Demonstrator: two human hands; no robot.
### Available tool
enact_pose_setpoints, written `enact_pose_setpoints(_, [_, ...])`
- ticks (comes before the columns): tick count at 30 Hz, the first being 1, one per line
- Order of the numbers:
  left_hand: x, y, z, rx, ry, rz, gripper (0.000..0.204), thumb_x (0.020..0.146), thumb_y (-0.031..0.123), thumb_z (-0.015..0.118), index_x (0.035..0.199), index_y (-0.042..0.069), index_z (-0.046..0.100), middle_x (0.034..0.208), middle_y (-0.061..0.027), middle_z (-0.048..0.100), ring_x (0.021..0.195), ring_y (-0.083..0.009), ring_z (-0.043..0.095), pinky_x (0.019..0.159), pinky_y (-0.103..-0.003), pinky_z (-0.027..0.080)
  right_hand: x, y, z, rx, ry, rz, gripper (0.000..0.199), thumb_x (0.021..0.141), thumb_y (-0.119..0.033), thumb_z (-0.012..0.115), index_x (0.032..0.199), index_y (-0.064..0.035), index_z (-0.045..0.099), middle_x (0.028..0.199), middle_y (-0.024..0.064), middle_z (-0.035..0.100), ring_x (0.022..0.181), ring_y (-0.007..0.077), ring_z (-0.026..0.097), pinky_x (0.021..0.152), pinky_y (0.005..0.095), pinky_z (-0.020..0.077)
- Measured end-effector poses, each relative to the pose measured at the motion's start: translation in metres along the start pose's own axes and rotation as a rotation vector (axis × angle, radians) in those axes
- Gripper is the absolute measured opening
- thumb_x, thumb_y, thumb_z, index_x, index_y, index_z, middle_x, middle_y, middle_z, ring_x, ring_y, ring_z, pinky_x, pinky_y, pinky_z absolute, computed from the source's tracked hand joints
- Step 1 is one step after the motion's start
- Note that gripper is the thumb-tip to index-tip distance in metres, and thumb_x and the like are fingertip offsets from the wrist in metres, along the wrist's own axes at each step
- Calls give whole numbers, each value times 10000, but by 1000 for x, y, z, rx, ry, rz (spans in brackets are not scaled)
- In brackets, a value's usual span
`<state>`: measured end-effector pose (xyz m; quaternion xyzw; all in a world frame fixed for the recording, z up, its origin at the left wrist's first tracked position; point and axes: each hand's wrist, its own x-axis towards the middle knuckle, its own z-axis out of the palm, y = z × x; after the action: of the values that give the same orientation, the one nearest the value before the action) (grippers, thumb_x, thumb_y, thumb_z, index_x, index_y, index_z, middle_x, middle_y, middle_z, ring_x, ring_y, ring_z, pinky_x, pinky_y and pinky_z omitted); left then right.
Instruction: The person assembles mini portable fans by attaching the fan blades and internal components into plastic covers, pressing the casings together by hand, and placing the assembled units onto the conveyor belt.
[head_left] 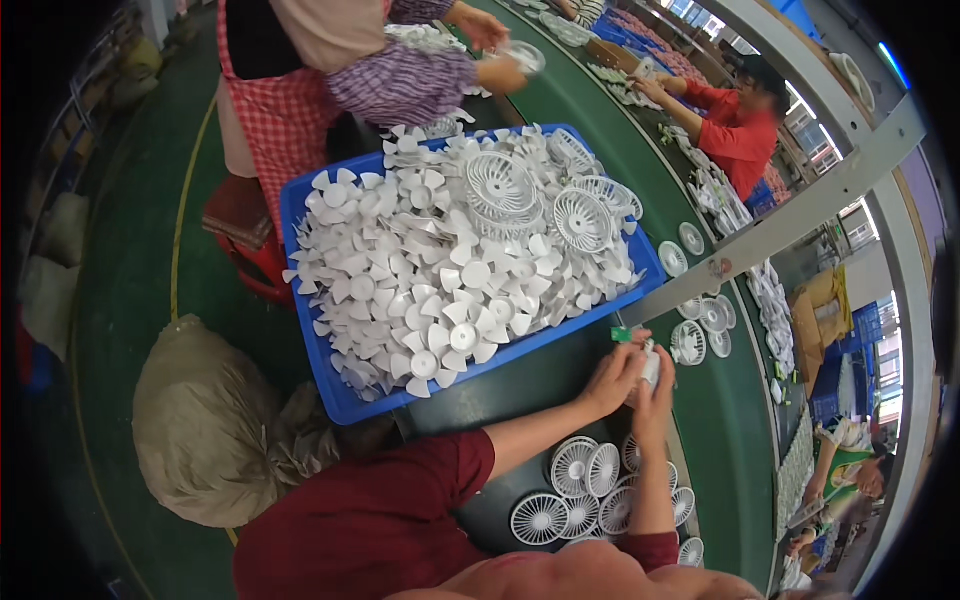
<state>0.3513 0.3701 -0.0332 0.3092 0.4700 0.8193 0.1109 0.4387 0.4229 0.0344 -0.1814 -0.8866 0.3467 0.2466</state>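
Observation:
Close together beside the conveyor's near edge, my left hand point(610, 383) and my right hand point(653, 398) are both closed around a small white plastic part point(652, 366). Fingers cover much of it, so its full shape is hidden. A small green piece point(622, 334) shows just beyond my left fingertips; whether it joins the white part I cannot tell. Below my hands, several round white fan grilles point(540, 518) lie on the dark worktop point(480, 405), around my right forearm. To the left stands a blue tray point(365, 408) heaped with white fan blades point(420, 270), with fan grilles point(500, 185) on top.
A green conveyor belt point(715, 430) runs along the right, carrying more grilles point(688, 342). A metal post point(760, 235) slants across it. Co-workers stand beyond: one in a checked apron point(262, 130), another in red point(740, 140). A large sack point(205, 425) rests on the floor.

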Motion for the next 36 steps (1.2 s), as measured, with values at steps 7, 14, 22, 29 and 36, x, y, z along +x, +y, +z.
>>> enact_pose_setpoints(7, [-13, 15, 6, 212, -350, -164, 400, 885, 50, 590, 1272, 75, 493, 1227, -103, 552, 1078, -239, 590, 876, -337, 503, -67, 135, -159, -715, 309, 307, 609, 907, -302, 644, 1408, -34, 426, 1400, 241, 448, 1274, 400, 445, 1082, 438, 350])
enact_pose_setpoints(14, [-12, 13, 5, 205, -337, -154, 309, 871, 74, 638, 1159, 43, 530, 851, -87, 671, 767, -212, 671, 697, -334, 533, -74, 105, -118, -884, 201, 294, 596, 838, -175, 683, 1385, -102, 458, 1462, 258, 361, 1329, 433, 375, 1067, 509, 342])
enact_pose_setpoints(22, [-10, 21, 1, 241, -378, -186, 235, 870, 137, 659, 1070, 44, 578, 669, -81, 639, 596, -203, 623, 553, -331, 465, -41, 132, -82, -835, 166, 251, 444, 883, -279, 623, 1288, -114, 546, 1374, 155, 487, 1238, 366, 459, 1001, 507, 367])
enact_pose_setpoints(29, [-14, 28, -1, 344, -432, -207, 211, 858, 152, 660, 1031, 53, 593, 657, -90, 634, 598, -239, 633, 541, -358, 464, -49, 129, -78, -831, 234, 299, 431, 878, -284, 623, 1272, -121, 563, 1374, 151, 486, 1255, 356, 446, 1016, 499, 355])
enact_pose_setpoints(36, [-7, 28, 1, 399, -387, -207, 234, 814, 211, 707, 987, 67, 645, 673, -106, 653, 581, -230, 640, 547, -353, 485, -47, 136, -77, -834, 307, 283, 445, 855, -309, 643, 1223, -65, 586, 1298, 209, 553, 1177, 396, 529, 1003, 494, 407])
